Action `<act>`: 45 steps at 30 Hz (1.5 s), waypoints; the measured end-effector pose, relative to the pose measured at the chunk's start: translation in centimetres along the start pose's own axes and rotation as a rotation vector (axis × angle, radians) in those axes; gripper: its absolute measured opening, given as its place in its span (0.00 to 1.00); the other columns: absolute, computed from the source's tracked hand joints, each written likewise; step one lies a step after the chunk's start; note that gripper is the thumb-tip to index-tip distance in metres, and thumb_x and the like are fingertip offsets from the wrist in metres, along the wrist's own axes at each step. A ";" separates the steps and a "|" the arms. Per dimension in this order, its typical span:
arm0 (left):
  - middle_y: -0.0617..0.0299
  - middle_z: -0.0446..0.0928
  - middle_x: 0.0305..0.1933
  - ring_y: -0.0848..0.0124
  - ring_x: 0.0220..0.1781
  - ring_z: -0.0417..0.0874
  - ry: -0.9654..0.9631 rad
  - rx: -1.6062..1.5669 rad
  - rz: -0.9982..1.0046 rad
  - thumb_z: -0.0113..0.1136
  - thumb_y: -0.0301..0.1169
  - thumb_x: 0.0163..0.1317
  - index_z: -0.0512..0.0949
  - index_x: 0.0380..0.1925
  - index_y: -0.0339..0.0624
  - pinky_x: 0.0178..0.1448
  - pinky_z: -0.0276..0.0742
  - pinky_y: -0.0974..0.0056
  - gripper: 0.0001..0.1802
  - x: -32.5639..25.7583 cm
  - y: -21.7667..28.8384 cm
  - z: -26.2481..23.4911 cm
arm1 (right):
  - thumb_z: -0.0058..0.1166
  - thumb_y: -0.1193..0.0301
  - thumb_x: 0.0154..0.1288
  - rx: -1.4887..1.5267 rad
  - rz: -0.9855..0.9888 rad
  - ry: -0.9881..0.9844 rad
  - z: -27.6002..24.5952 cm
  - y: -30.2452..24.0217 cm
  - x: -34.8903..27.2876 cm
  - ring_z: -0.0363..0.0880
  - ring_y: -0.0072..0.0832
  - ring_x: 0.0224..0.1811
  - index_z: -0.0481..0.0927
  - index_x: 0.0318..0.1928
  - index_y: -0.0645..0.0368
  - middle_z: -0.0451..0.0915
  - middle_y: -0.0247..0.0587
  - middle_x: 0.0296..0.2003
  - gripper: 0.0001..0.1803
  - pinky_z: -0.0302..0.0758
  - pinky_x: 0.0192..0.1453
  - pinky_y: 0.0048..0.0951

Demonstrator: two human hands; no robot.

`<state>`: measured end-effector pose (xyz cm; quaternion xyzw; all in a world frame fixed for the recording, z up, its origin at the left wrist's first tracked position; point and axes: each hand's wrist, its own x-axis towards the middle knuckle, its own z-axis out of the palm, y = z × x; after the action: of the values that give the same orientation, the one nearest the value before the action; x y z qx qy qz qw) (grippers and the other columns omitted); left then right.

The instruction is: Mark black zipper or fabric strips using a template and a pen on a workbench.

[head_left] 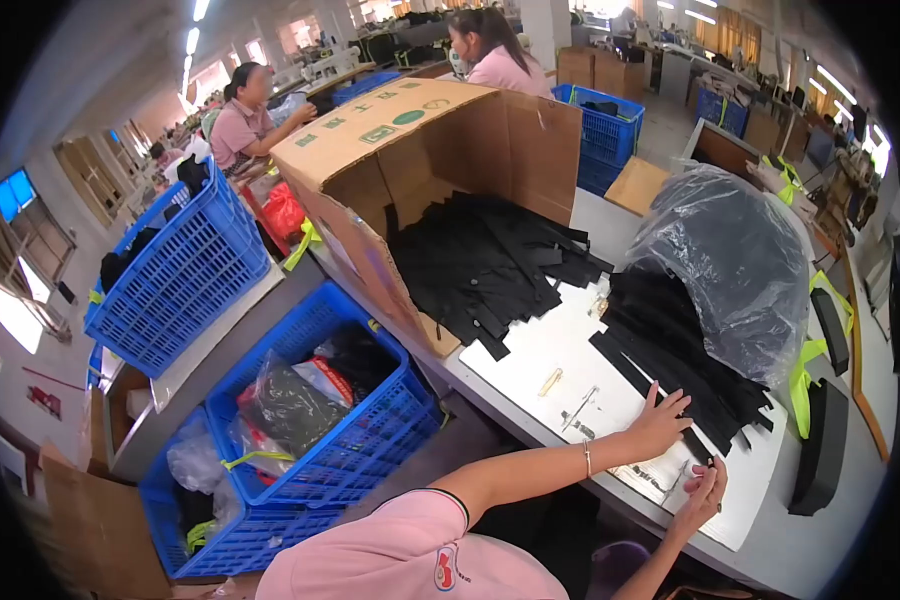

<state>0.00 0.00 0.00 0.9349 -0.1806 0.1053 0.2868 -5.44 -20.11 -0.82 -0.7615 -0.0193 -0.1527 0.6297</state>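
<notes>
Nearby, both hands work at the white worktop (570,350): left hand (658,424) flat on black strips (680,370), right hand (703,492) pinching one. Blue crates (320,440) crowd the floor.

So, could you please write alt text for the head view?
At a white table, the left hand rests on a pile of black strips while the right hand pinches one strip. A tipped cardboard box spills more strips.

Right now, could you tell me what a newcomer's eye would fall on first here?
Probably the big cardboard box tipped on its side at the table's far end, spilling black strips. Nearer, the left hand rests on a second black pile under a clear plastic bag, with blue crates left.
</notes>
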 end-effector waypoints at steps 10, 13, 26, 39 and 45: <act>0.47 0.67 0.76 0.47 0.84 0.55 0.312 0.284 -0.350 0.62 0.51 0.69 0.77 0.66 0.42 0.80 0.39 0.25 0.33 -3.7 -12.1 -12.5 | 0.45 0.63 0.86 0.031 0.030 0.055 1.3 -3.6 -0.1 0.68 0.17 0.30 0.74 0.69 0.60 0.83 0.36 0.40 0.21 0.69 0.37 0.21; 0.45 0.65 0.78 0.47 0.85 0.52 0.435 0.482 -0.503 0.59 0.56 0.71 0.76 0.69 0.43 0.81 0.35 0.24 0.36 -5.6 -17.3 -16.9 | 0.44 0.62 0.86 0.050 0.005 0.041 1.6 -3.4 0.1 0.67 0.17 0.29 0.75 0.69 0.60 0.83 0.36 0.38 0.21 0.68 0.36 0.21; 0.55 0.69 0.75 0.57 0.82 0.58 0.447 0.458 -0.713 0.59 0.56 0.71 0.78 0.65 0.44 0.81 0.36 0.22 0.33 -10.2 -19.6 -19.3 | 0.45 0.62 0.86 -0.054 -0.101 -0.012 1.5 -1.5 1.1 0.67 0.16 0.29 0.78 0.64 0.61 0.79 0.32 0.32 0.19 0.66 0.34 0.21; 0.48 0.75 0.67 0.47 0.80 0.60 0.757 0.473 -0.542 0.61 0.55 0.70 0.82 0.57 0.39 0.79 0.31 0.20 0.31 -10.3 -20.5 -19.4 | 0.55 0.73 0.79 -0.632 -0.384 -0.149 3.1 -4.8 0.9 0.79 0.45 0.63 0.77 0.66 0.61 0.82 0.49 0.58 0.19 0.73 0.67 0.39; 0.52 0.79 0.62 0.49 0.73 0.70 0.588 0.512 -0.715 0.61 0.53 0.67 0.83 0.53 0.43 0.78 0.43 0.19 0.27 -8.8 -24.8 -22.1 | 0.58 0.73 0.73 -0.812 -0.475 -0.326 3.5 -3.0 3.5 0.66 0.53 0.77 0.76 0.69 0.59 0.75 0.49 0.71 0.25 0.60 0.79 0.48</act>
<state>-0.20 34.27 2.95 0.9093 0.2690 0.2995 0.1057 -2.01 -16.70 2.41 -0.9336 -0.2295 -0.1664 0.2191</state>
